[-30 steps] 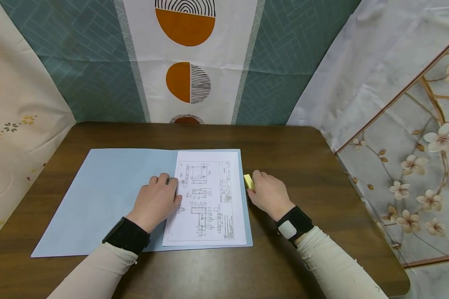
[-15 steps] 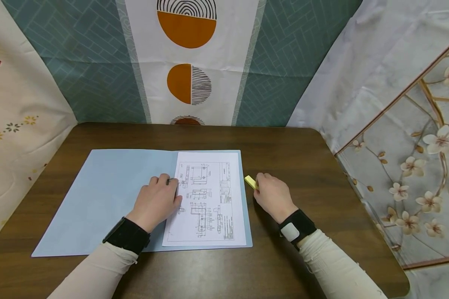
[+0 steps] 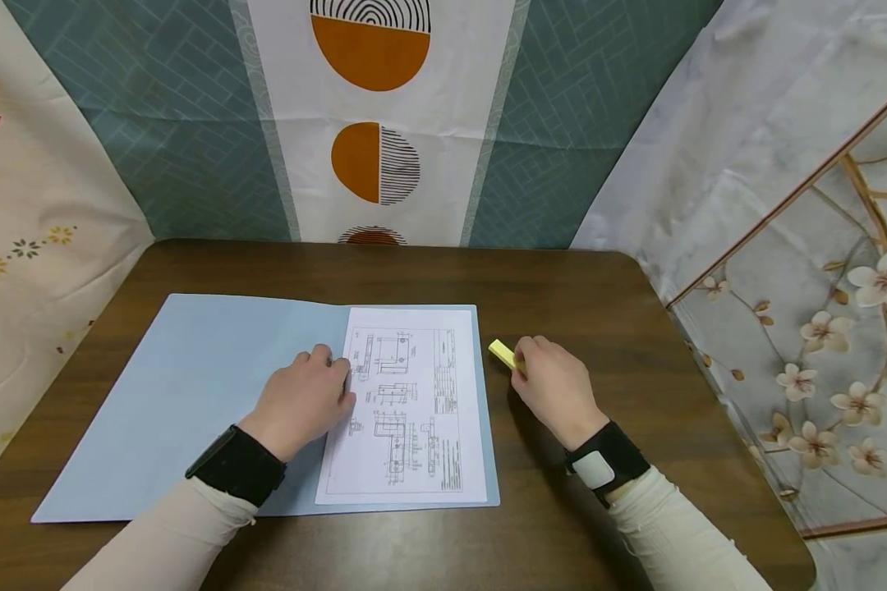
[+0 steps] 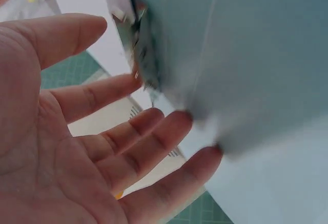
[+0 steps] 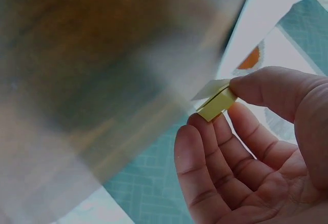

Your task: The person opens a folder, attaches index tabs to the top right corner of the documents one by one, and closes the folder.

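Note:
A light blue folder [image 3: 214, 369] lies spread open on the brown table, with a white sheet of technical drawings [image 3: 406, 410] on its right half. My left hand [image 3: 306, 398] rests at the sheet's left edge near the folder's fold. Its fingers [image 4: 169, 131] are extended in the left wrist view, fingertips against the folder beside a shiny metal clip [image 4: 146, 49]. To the right of the folder, my right hand [image 3: 558, 386] pinches a small pad of yellow sticky notes [image 5: 218, 103] between thumb and fingers. One thin leaf stands apart from that pad.
The brown table [image 3: 562, 287] extends beyond the folder on the far side and to the right. A patterned cloth [image 3: 377, 123] hangs behind the table, and a floral cloth [image 3: 820, 369] hangs at the right.
My right hand has moved right, away from the folder, with the sticky notes. The folder and sheet have shifted slightly toward me, and my left hand has moved slightly left with them.

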Available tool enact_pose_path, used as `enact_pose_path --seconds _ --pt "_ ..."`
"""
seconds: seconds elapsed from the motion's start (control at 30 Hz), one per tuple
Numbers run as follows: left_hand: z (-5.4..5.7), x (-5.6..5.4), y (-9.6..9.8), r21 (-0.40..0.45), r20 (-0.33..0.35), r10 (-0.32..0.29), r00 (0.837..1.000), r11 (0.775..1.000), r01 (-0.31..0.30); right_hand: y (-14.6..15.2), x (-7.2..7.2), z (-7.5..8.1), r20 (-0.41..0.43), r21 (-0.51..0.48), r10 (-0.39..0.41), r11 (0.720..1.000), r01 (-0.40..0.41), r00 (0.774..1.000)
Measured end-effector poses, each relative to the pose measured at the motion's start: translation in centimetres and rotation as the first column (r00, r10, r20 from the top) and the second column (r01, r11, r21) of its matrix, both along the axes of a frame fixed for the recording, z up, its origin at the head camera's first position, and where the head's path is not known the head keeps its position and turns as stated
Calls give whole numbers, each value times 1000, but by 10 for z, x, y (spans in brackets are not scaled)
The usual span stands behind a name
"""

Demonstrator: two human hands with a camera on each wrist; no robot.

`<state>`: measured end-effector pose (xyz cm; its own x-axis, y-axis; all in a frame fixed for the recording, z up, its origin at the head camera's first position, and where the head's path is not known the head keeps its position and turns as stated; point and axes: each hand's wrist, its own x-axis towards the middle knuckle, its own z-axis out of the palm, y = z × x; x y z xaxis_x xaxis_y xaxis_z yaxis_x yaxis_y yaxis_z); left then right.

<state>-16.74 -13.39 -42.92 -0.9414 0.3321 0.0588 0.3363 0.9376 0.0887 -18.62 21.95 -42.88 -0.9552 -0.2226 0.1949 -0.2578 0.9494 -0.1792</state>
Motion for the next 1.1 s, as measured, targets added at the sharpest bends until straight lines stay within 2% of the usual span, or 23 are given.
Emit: enact_pose_path --seconds 0.23,0.33,0.43,0.53,0.7,0.97,1.1 --pt "31 -9 1 37 42 -43 998 998 42 -5 -1 11 -74 -41 35 998 -39 997" --pt "44 -17 11 90 24 -77 997 993 75 -8 -2 14 -98 -60 56 996 -62 994" --pt "50 -24 25 170 -19 -127 992 977 128 -15 -3 17 -100 -85 87 992 -96 991" --pt "48 -28 37 275 -66 -170 983 944 182 -24 -4 21 -92 -111 135 983 -145 987" --pt "38 -27 50 409 -120 -213 970 880 244 -34 -3 28 -98 -162 211 961 -225 973" --pt "27 -27 61 532 -97 -217 971 814 235 -44 -2 33 -118 -182 317 925 -334 941" --pt "24 -24 63 555 -84 -205 975 803 217 -51 0 35 -110 -177 345 916 -360 932"
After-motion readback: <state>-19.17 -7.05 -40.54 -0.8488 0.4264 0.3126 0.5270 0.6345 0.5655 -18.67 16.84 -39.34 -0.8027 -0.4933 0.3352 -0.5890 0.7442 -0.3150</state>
